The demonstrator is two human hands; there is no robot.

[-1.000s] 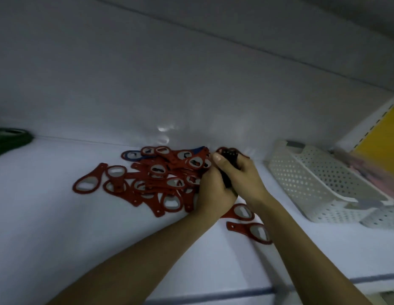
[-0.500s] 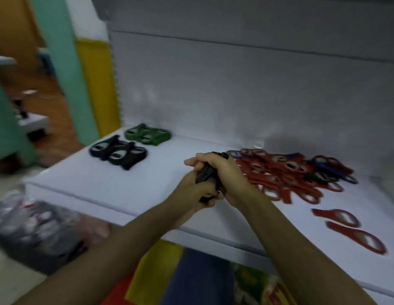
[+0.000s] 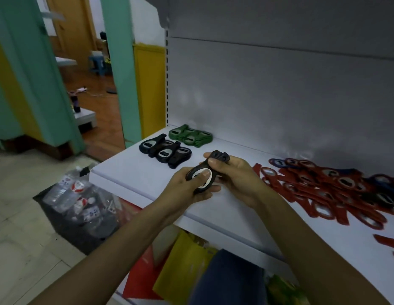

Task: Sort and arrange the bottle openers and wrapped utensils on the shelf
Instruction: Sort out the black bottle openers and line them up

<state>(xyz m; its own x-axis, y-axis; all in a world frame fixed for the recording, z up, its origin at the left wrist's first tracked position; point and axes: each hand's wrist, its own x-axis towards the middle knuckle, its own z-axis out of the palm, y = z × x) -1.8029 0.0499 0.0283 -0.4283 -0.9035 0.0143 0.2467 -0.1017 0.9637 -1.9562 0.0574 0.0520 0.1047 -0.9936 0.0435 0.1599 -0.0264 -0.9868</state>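
1. The left hand (image 3: 185, 188) curls under a small stack of black bottle openers (image 3: 218, 156), with the thumb on the ring end. The right hand (image 3: 235, 177) pinches the handle ends.
2. The stack is above the front of the shelf (image 3: 134, 172).
3. The openers seem light, stiff and smooth. A loose stack can slide apart, so it is better to press the flat sides together.
4. Sorted black openers (image 3: 165, 151) and green openers (image 3: 190, 136) lie to the left, and a red heap (image 3: 323, 188) to the right.

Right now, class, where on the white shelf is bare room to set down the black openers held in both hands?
Bare: the white shelf corner in front of the lying black plastic openers, and the back strip between the green plastic openers and the mainly red opener heap. Crowded: the right.
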